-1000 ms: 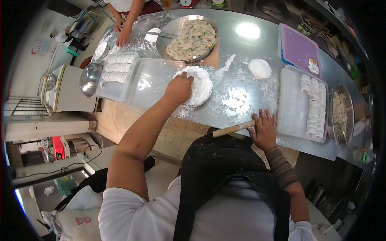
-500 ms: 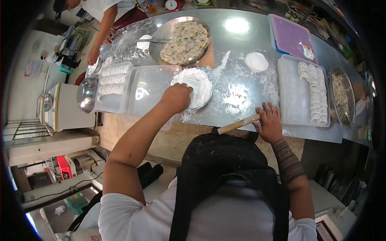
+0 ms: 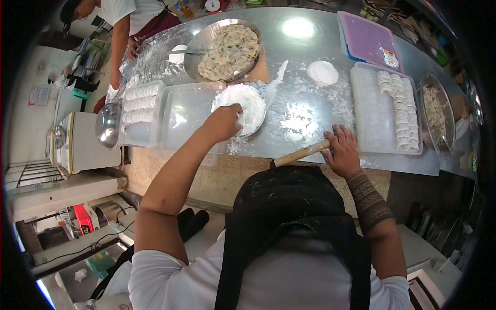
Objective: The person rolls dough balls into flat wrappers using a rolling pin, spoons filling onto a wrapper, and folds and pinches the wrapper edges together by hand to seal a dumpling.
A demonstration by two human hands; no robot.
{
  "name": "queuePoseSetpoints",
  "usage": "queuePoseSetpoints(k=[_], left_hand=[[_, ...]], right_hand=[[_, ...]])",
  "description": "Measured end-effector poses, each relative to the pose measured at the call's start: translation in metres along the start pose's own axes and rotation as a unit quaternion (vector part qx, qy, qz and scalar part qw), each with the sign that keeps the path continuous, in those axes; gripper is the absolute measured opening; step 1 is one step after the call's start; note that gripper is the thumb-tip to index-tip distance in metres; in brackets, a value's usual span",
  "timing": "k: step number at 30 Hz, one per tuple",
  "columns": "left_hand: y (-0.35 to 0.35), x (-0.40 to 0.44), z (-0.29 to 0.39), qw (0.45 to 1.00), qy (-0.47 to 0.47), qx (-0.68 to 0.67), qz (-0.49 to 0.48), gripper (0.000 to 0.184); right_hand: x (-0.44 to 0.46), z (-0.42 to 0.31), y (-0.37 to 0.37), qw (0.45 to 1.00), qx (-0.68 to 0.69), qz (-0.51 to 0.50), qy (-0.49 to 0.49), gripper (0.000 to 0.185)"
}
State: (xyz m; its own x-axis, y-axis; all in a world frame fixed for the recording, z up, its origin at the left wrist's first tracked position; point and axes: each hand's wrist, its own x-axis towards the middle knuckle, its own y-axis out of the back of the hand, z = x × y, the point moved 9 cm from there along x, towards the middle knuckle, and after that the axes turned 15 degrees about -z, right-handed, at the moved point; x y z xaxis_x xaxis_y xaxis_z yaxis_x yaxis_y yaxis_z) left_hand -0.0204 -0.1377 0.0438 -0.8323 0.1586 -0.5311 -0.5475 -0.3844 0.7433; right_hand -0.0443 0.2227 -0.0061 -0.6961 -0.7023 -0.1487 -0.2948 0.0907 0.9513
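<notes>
Looks partway to me: dumplings point(image 3: 400, 111) line just one side of the tray point(image 3: 368, 111) right of your right fingers, and the white round point(image 3: 322, 73) ahead of them sits unfilled. Your left hand point(image 3: 222, 124) reaches forward, fingers curled into the flour point(image 3: 248, 103), can't tell if they're pinching any. Your right hand point(image 3: 342, 151) lies palm down, fingers slightly spread, thumb at the pin point(image 3: 302, 153).

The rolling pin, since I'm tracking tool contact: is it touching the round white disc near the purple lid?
Apart. The head view shows floured metal tabletop between the rolling pin and the round white disc.
</notes>
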Motion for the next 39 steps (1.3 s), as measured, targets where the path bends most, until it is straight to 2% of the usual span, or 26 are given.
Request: queuePoseSetpoints(k=[1,4,7,10,13,16,19,22,25,26,28,29,32,33,36,37,39], left_hand=[[0.003,0.000,0.001,0.998,0.021,-0.052,-0.020,0.028],[0.003,0.003,-0.003,0.993,-0.026,0.082,0.076,0.023],[0.005,-0.002,-0.011,0.983,0.059,0.067,0.158,0.021],[-0.008,-0.003,-0.004,0.988,0.000,0.030,0.149,0.026],[-0.009,-0.005,0.007,0.984,0.017,0.067,0.163,0.025],[-0.007,0.001,0.005,0.988,0.112,0.048,0.096,0.027],[-0.011,0.006,-0.012,0.987,0.123,0.085,0.051,0.034],[-0.016,0.004,-0.007,0.988,0.091,0.107,0.065,0.035],[0.005,-0.013,-0.009,0.981,0.126,-0.097,0.113,0.031],[0.003,-0.014,-0.017,0.958,0.116,-0.234,0.117,0.031],[-0.006,-0.017,-0.018,0.857,0.088,-0.493,0.118,0.030],[-0.012,-0.016,-0.008,0.805,0.039,-0.578,0.124,0.030],[-0.023,-0.004,0.031,0.755,-0.023,-0.639,0.146,0.032],[-0.027,0.002,0.040,0.759,-0.020,-0.635,0.144,0.036],[-0.040,0.034,0.069,0.848,0.001,-0.514,0.129,0.036],[-0.039,0.043,0.083,0.874,-0.011,-0.459,0.158,0.037],[-0.040,0.057,0.113,0.952,0.014,-0.252,0.172,0.038]], right_hand=[[0.000,0.001,0.000,1.000,0.001,-0.001,0.003,0.057],[-0.001,0.002,-0.001,1.000,0.002,-0.001,0.006,0.057],[0.000,0.003,-0.002,1.000,0.004,0.004,0.009,0.057],[-0.001,0.004,-0.003,1.000,0.002,0.004,0.014,0.057],[-0.002,0.006,-0.003,1.000,0.003,0.006,0.023,0.057],[-0.002,0.005,-0.006,1.000,0.009,0.002,0.026,0.058],[-0.002,0.007,-0.003,1.000,0.009,0.004,0.028,0.058],[-0.004,0.005,-0.003,0.999,0.011,0.003,0.034,0.059],[-0.004,0.008,-0.005,0.999,0.011,0.004,0.037,0.059],[-0.003,0.009,-0.007,0.999,0.011,0.004,0.038,0.059],[-0.003,0.010,-0.007,0.999,0.019,0.000,0.039,0.059],[-0.002,0.011,-0.008,0.999,0.023,-0.002,0.040,0.059],[-0.004,0.013,-0.012,0.998,0.030,0.023,0.053,0.058],[-0.004,0.012,-0.010,0.998,0.027,0.025,0.052,0.058],[-0.005,0.011,-0.007,0.998,0.030,0.011,0.052,0.057],[-0.007,0.010,-0.004,0.998,0.031,0.017,0.050,0.056],[-0.008,0.009,-0.001,0.998,0.035,0.009,0.050,0.056]])
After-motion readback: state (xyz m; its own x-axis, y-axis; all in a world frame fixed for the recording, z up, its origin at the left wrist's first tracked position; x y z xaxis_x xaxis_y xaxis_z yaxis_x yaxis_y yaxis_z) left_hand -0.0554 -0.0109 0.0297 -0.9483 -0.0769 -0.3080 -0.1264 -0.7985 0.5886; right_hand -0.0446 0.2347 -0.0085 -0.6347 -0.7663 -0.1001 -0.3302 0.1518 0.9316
